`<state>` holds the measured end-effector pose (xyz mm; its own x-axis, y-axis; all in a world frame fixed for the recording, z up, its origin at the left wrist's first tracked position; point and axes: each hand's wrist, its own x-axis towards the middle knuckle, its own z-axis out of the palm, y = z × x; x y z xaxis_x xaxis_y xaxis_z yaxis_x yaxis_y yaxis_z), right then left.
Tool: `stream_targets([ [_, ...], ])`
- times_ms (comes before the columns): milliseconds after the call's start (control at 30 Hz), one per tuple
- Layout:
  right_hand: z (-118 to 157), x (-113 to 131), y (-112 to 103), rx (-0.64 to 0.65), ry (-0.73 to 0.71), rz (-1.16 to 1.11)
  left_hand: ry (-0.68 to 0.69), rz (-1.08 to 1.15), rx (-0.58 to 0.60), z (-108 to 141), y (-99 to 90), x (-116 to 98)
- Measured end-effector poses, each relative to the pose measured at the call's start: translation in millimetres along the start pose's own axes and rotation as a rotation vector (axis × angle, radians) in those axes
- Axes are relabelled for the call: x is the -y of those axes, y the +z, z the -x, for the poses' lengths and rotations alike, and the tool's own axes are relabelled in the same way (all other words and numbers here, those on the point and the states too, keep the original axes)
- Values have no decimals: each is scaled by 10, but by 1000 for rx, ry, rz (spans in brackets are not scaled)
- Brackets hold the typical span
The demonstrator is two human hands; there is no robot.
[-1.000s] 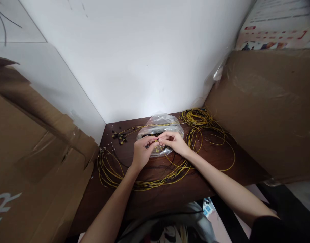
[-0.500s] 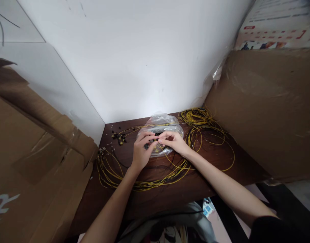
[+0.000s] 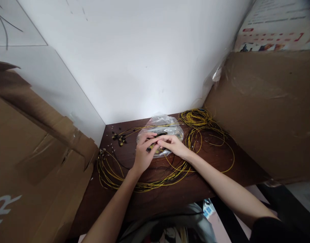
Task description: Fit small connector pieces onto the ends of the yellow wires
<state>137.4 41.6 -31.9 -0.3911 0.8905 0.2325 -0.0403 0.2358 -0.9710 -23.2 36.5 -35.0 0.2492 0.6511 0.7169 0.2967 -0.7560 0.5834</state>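
My left hand [image 3: 144, 152] and my right hand [image 3: 173, 145] meet fingertip to fingertip over a clear plastic bag [image 3: 167, 118] on the dark brown table. Both are closed in a pinch. What sits between my left fingers is too small and too covered to make out. A yellow wire [image 3: 174, 165] runs from the table up to my right fingertips. Small black and yellow pieces [image 3: 155, 147] show in the bag under my hands. Left of the bag lies a cluster of black and yellow connectors [image 3: 121, 139] on wire ends.
A loose loop of yellow and black wires [image 3: 152, 185] curves across the table below my hands. Another coil [image 3: 197, 117] lies at the back right. Cardboard boxes stand at the left [image 3: 43, 152] and right [image 3: 266, 118], and a white wall [image 3: 145, 67] rises behind.
My fingers have drawn closer together, and my left fingers now cover the small dark piece that showed between them. The camera view has shifted slightly.
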Motion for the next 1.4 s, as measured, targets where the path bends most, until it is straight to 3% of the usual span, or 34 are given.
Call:
stream_targets([
  [300, 11, -13, -5, 42, -74, 7, 84, -124, -31, 14, 5, -25],
  [600, 1, -8, 17, -63, 32, -85, 80, -163, -85, 11, 1, -17],
  [900, -5, 37, 2, -142, 95, -165, 6, -179, -115, -7, -22, -16],
  [1400, 2, -17, 19, -169, 43, -69, -186, -86, -122, 14, -15, 21],
])
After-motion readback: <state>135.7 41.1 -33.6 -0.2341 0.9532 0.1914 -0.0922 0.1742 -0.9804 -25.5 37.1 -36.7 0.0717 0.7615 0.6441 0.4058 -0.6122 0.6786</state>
